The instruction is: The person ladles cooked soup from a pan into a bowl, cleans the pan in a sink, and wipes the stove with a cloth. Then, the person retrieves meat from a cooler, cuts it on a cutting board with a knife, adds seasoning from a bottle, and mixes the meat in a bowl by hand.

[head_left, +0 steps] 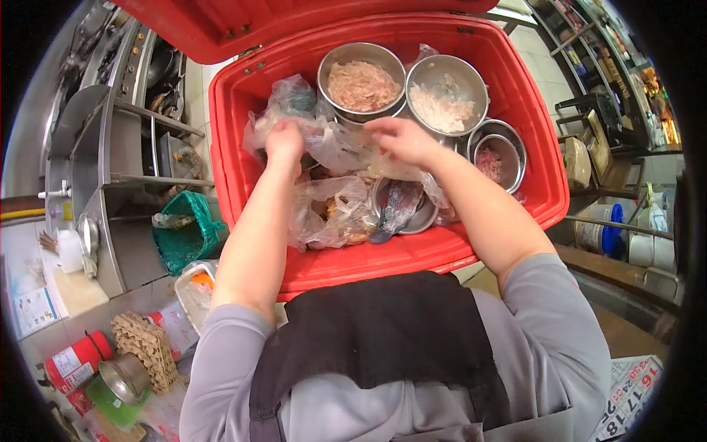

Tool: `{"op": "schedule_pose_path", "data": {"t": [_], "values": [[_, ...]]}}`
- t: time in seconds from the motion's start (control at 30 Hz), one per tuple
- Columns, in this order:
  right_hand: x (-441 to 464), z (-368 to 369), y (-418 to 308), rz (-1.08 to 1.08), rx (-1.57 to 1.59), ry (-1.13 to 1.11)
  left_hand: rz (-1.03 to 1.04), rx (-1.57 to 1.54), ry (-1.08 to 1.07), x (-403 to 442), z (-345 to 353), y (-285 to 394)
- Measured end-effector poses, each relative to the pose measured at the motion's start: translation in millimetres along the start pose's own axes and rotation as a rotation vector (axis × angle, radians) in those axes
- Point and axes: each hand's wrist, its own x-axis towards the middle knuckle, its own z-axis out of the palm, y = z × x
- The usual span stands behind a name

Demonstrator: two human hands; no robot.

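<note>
Over the open red cooler box (243,96), my left hand (285,141) is closed on the edge of a clear plastic bag (333,144). My right hand (403,140) pinches the same bag from the other side, so its film stretches between the two hands. What lies inside that bag is hard to make out. Below it sits another clear bag (339,206) with yellowish-brown pieces. Close to my right forearm, a fish in plastic (402,202) rests over a metal bowl (423,219).
Behind my hands stand a steel bowl of minced meat (361,85) and a bowl of pale shredded meat (442,107). A smaller bowl of pink meat (492,163) is at the right. A green-bagged bin (184,232) stands left of the cooler, whose lid (294,22) is raised.
</note>
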Motion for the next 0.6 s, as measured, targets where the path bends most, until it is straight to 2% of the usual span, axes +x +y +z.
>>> {"op": "schedule_pose_path", "data": {"t": [0.07,0.17,0.27,0.37,0.47,0.57,0.6], "values": [[8,-9,10,-0.01,-0.139,0.089,0.006,-0.01,0.042,-3,3,3],[6,-6,13,-0.163,-0.437,0.068,-0.036,-0.06,0.031,-24,8,15],[12,23,18,-0.162,-0.635,-0.116,-0.013,-0.042,0.042,-19,6,9],[2,50,2,-0.111,-0.848,-0.206,-0.053,0.037,-0.051,-1,-3,-2],[-8,69,-6,-0.12,-0.928,-0.383,-0.026,-0.043,-0.036,-2,-1,-2],[-19,74,-12,-0.145,-0.9,-0.324,-0.013,0.021,-0.167,-2,-7,1],[-19,74,-13,-0.157,-0.882,-0.305,0.171,0.323,-0.136,-8,-7,-3]]}}
